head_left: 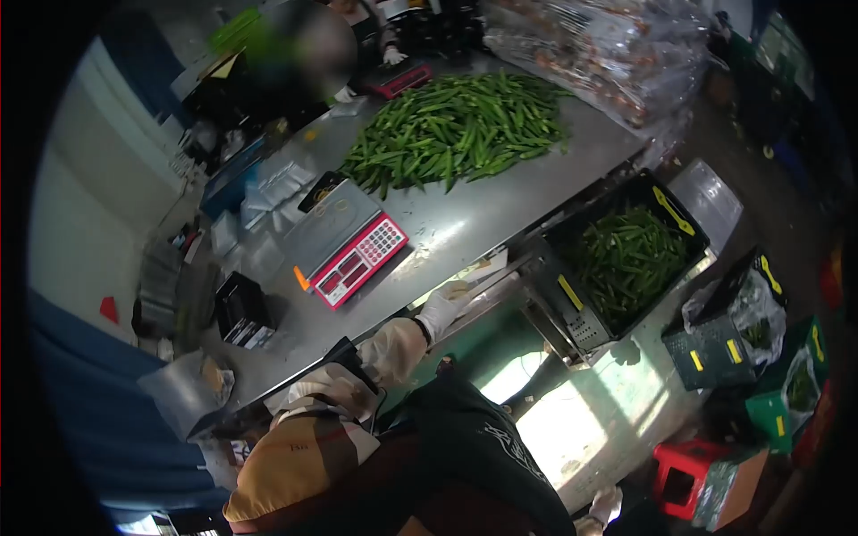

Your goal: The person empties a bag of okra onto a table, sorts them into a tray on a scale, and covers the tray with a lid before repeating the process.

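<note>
Fingers: on the left hand (442,308), gloved, their grip cannot be told at the edge of the tabletop (500,192); on the right hand (606,505), seen low at the frame's bottom, it is likewise unclear.
Black box (243,308): one, set on the tabletop.
Red scales: two, one near (380,241), one beyond (402,80) by a co-worker's hand (393,55); no pods are seen on the near pan.
Green pods (474,129): heaped loose on the tabletop, too many to be counted; the larger share is left there.
Dark crate (581,326): one, partly filled with pods; how much is finished cannot be judged.
Lined crates (697,362): two, farther right.
</note>
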`<state>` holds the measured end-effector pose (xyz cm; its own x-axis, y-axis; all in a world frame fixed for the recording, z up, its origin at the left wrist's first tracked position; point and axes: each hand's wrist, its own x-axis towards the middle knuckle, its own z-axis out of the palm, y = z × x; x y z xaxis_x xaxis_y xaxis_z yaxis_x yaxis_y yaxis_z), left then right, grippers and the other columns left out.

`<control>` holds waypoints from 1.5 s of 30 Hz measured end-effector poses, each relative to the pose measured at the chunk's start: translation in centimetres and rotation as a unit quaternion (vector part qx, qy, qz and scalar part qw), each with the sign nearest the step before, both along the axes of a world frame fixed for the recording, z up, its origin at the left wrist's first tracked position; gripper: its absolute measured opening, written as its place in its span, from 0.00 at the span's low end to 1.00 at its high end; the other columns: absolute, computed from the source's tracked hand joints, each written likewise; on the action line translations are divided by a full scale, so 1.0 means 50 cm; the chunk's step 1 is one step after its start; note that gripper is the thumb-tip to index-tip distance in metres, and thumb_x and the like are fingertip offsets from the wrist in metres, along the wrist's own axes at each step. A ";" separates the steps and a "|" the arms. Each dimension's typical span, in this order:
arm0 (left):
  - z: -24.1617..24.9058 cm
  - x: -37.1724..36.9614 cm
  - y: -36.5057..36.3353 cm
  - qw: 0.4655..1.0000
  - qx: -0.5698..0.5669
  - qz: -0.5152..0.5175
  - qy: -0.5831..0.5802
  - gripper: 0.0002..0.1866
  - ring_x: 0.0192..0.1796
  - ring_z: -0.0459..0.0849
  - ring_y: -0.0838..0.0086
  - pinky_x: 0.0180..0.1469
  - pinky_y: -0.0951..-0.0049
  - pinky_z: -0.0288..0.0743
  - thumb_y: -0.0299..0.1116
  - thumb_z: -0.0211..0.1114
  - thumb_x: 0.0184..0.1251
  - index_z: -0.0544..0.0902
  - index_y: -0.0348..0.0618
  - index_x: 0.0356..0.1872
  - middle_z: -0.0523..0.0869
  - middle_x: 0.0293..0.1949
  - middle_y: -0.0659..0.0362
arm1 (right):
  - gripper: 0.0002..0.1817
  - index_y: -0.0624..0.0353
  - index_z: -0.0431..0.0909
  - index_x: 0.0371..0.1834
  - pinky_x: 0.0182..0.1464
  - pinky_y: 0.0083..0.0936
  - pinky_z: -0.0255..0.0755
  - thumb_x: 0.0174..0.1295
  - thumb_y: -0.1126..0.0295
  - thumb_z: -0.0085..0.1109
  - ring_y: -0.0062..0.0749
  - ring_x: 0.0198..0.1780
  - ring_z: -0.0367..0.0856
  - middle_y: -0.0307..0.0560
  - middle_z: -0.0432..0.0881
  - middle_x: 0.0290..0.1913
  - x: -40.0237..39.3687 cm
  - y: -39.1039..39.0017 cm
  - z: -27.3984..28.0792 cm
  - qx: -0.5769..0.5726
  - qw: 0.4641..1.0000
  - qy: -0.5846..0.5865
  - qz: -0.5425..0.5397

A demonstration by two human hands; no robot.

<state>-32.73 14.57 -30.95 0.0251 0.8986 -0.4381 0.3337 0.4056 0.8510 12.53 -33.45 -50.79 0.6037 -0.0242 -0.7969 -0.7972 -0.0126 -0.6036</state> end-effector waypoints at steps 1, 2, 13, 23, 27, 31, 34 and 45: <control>-0.009 -0.056 0.011 0.998 0.028 0.046 0.016 0.23 0.49 0.82 0.75 0.52 0.76 0.76 0.33 0.69 0.66 0.78 0.43 0.61 0.85 0.51 0.57 | 0.28 0.57 0.62 0.72 0.73 0.42 0.54 0.72 0.57 0.43 0.45 0.74 0.59 0.54 0.62 0.74 0.008 0.083 -0.020 0.049 0.998 0.008 0.047; -0.034 -0.125 0.025 0.989 0.105 0.083 0.062 0.22 0.49 0.82 0.74 0.51 0.76 0.76 0.31 0.69 0.65 0.79 0.43 0.61 0.85 0.51 0.56 | 0.28 0.57 0.62 0.72 0.74 0.43 0.53 0.72 0.56 0.42 0.45 0.75 0.58 0.55 0.62 0.74 0.007 0.182 -0.034 0.105 0.989 0.014 0.104; 0.100 -1.099 -0.142 0.612 0.236 0.456 0.602 0.20 0.49 0.83 0.46 0.52 0.54 0.75 0.38 0.61 0.64 0.79 0.34 0.52 0.85 0.48 0.40 | 0.18 0.64 0.77 0.60 0.42 0.15 0.73 0.69 0.71 0.56 0.20 0.38 0.80 0.45 0.84 0.48 -0.479 1.036 0.338 0.194 0.675 -0.216 0.678; 0.006 -1.160 -0.146 0.818 0.152 0.379 0.405 0.18 0.44 0.87 0.55 0.49 0.64 0.78 0.43 0.59 0.72 0.87 0.38 0.45 0.88 0.40 0.45 | 0.17 0.66 0.78 0.58 0.44 0.17 0.75 0.67 0.75 0.58 0.21 0.39 0.81 0.43 0.85 0.44 -0.813 1.205 0.313 0.151 0.574 -0.169 0.787; 0.031 -1.151 -0.156 0.810 0.168 0.378 0.417 0.13 0.44 0.88 0.57 0.48 0.65 0.78 0.36 0.64 0.69 0.87 0.35 0.43 0.88 0.39 0.45 | 0.16 0.67 0.78 0.56 0.43 0.18 0.75 0.66 0.75 0.59 0.22 0.38 0.82 0.43 0.85 0.44 -0.830 1.232 0.322 0.120 0.575 -0.168 0.792; 0.036 -1.166 -0.174 0.832 0.151 0.461 0.267 0.15 0.37 0.79 0.83 0.40 0.78 0.75 0.35 0.64 0.71 0.86 0.32 0.48 0.87 0.35 0.63 | 0.15 0.67 0.80 0.54 0.41 0.18 0.76 0.66 0.73 0.61 0.22 0.37 0.82 0.43 0.85 0.42 -0.793 1.249 0.308 0.089 0.589 -0.188 0.781; 0.062 -1.148 -0.166 0.770 0.193 0.427 0.433 0.13 0.38 0.86 0.71 0.44 0.72 0.78 0.34 0.62 0.72 0.86 0.32 0.45 0.90 0.36 0.51 | 0.15 0.66 0.80 0.54 0.41 0.18 0.76 0.66 0.72 0.60 0.22 0.38 0.82 0.43 0.85 0.41 -0.737 1.264 0.283 0.070 0.607 -0.190 0.769; 0.165 -0.721 0.192 0.747 0.352 0.070 0.559 0.16 0.37 0.82 0.60 0.42 0.64 0.77 0.24 0.70 0.55 0.87 0.48 0.46 0.85 0.34 0.58 | 0.20 0.71 0.75 0.59 0.37 0.16 0.73 0.67 0.72 0.60 0.19 0.34 0.79 0.43 0.83 0.40 -0.543 1.510 0.205 0.075 0.647 -0.238 0.720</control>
